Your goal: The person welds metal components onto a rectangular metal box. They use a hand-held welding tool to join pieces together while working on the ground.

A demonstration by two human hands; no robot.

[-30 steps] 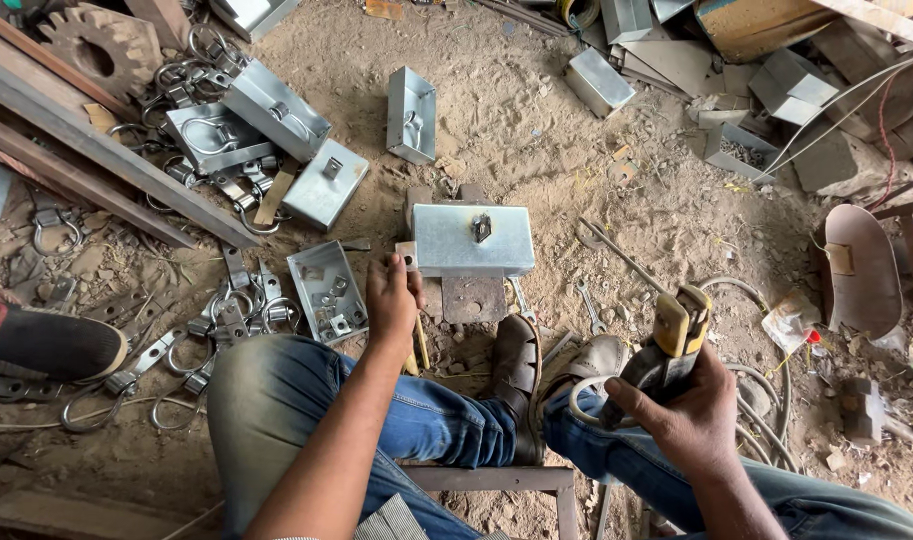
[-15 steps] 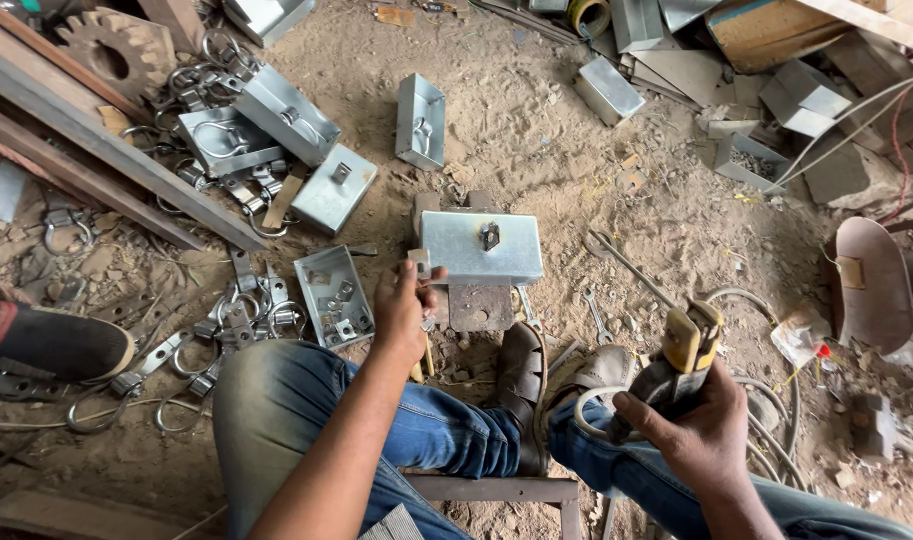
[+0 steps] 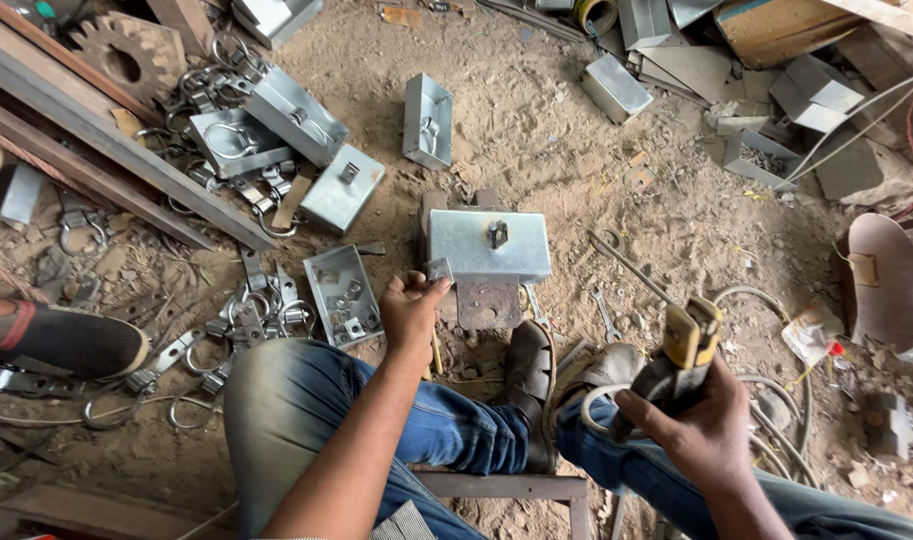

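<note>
A grey metal box with a small latch on top sits on a rusty plate on the dirt floor in front of my knees. My left hand pinches a small metal piece at the box's near-left corner. My right hand grips a welding electrode holder with yellow jaws, held to the right of the box, above my right knee. A cable loops from the holder past my sandal.
An open tray of small fittings lies left of my hand. More metal boxes, clamps and rings and steel bars lie at left and back. Another person's shoe is at far left. Spanners lie right of the box.
My left hand has shifted slightly right, up to the box's near-left corner with the small piece. My right hand with the holder stays at about the same place.
</note>
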